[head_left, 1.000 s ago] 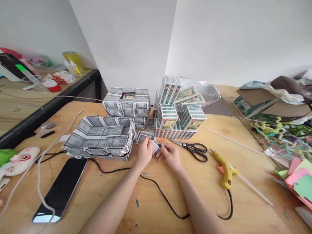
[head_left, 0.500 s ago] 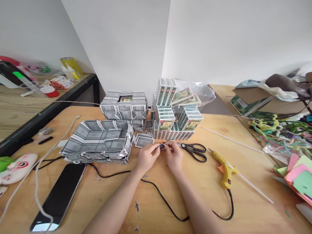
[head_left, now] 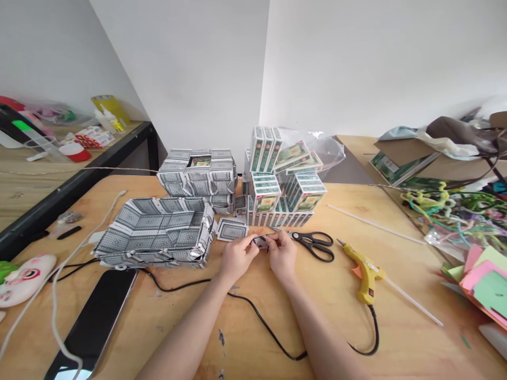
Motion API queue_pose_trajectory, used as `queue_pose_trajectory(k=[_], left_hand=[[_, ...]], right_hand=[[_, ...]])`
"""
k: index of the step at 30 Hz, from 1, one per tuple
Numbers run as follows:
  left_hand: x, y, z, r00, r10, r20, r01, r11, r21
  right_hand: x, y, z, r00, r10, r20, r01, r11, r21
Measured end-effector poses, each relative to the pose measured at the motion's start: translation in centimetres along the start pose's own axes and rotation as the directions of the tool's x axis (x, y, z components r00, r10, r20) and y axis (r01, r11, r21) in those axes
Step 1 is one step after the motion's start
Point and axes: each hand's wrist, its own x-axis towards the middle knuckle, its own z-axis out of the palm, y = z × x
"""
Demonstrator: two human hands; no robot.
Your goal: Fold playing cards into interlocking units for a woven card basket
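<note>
I hold a small folded playing card [head_left: 261,242], white with a bit of red print, pinched between my fingertips just above the wooden table. It is mostly hidden, so its fold is unclear.

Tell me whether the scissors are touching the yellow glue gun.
Apart. The head view shows bare wood of the table between the scissors and the yellow glue gun.
</note>
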Motion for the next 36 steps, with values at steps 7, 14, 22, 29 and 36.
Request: queue_pose_trajectory(k=[7, 14, 22, 29, 36], left_hand=[[0.17, 0.38, -0.08, 0.997, -0.065, -0.050, 0.059, 0.991, -0.118], [0.40, 0.28, -0.26, 0.986, -0.152, -0.062, 0.139, 0.974, -0.178], [0.57, -0.33, 0.37, 0.969, -0.239, -0.063, 0.194, 0.893, -0.405], [0.63, -0.49, 0.42, 0.963, -0.252, -0.098, 0.197, 0.902, -0.383], [0.56, 0.08, 0.13, 0.962, -0.269, -0.038, 0.228, 0.876, -0.426]], right_hand=[[0.16, -0.09, 0.42, 0.997, 0.073, -0.025, -0.072, 0.997, 0.031], [0.27, 0.44, 0.50, 0.994, 0.067, 0.088, -0.073, 0.995, 0.069], [0.04, 0.07, 0.55, 0.986, 0.061, 0.153, -0.070, 0.996, 0.054], [0.05, 0.24, 0.63, 0.988, 0.023, 0.154, -0.040, 0.993, 0.110], [0.12, 0.27, 0.62, 0.991, 0.036, 0.127, -0.058, 0.983, 0.175]])
